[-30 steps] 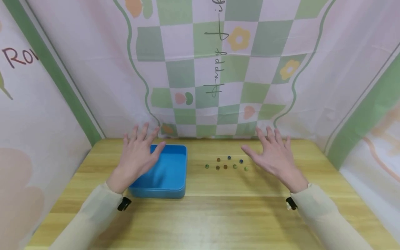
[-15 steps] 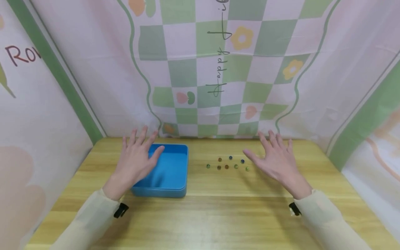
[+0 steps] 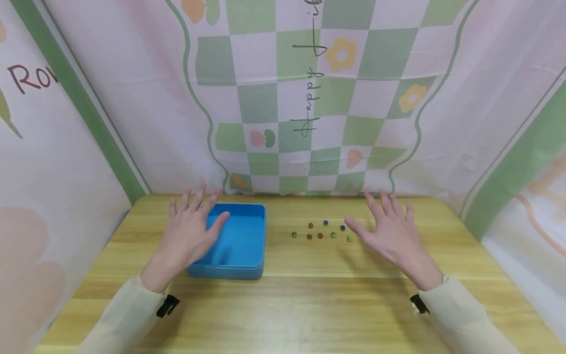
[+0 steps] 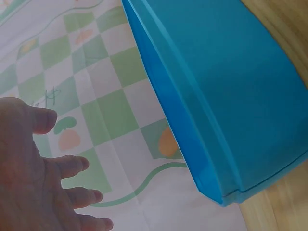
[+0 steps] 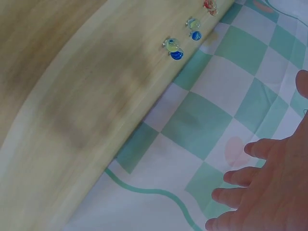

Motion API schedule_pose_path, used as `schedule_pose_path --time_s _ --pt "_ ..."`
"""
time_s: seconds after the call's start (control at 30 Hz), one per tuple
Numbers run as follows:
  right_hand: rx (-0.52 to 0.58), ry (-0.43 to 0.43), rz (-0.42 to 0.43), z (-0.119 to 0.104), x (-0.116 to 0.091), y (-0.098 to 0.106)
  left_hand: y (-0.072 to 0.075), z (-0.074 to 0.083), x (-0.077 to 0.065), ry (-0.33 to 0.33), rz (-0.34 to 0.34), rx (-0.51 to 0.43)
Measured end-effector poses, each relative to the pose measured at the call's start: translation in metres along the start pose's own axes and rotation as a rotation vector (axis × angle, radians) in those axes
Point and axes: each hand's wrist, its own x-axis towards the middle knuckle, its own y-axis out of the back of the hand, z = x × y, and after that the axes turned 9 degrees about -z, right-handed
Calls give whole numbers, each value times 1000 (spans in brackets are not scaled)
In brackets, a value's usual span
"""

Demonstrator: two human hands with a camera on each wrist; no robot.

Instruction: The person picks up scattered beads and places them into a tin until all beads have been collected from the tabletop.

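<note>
My left hand (image 3: 186, 231) hovers over the left side of a blue rectangular box (image 3: 240, 236), fingers spread, holding nothing. The box has no lid on it, and the part of its inside that shows is bare. In the left wrist view the hand (image 4: 33, 178) is apart from the box wall (image 4: 231, 86). On the right, my right hand (image 3: 393, 236) is held above the table, also spread and holding nothing. Just left of it lie several small glass marbles (image 3: 320, 236), in green, amber and blue. The right wrist view shows some marbles (image 5: 172, 45) well away from the right hand (image 5: 269, 187).
The wooden table (image 3: 283, 314) reaches back to a hanging cloth (image 3: 256, 103) with green and white checks. More printed cloth (image 3: 57, 196) hangs at the left and right sides. Both forearms wear pale sleeves (image 3: 460, 309) with black straps at the wrists.
Both hands have drawn back slightly toward the body and stay spread. The view shifted a little; the box and marbles have kept their places on the table.
</note>
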Motion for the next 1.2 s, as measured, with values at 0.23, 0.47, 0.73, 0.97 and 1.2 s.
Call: schedule_pose_path --time_s 0.23,0.47,0.73,0.97,1.2 --pt "13 3 11 0 -6 -2 -3 -3 -8 -8 25 1" --pt "20 6 13 1 -10 -7 -5 -3 -16 -9 10 3" --pt "27 11 43 3 -14 -12 -6 -6 -27 -17 14 -18" --pt "25 16 60 3 -17 -12 -5 -9 -40 -24 20 -29" --pt "20 24 84 4 -19 -14 -8 -13 -50 -14 19 -28"
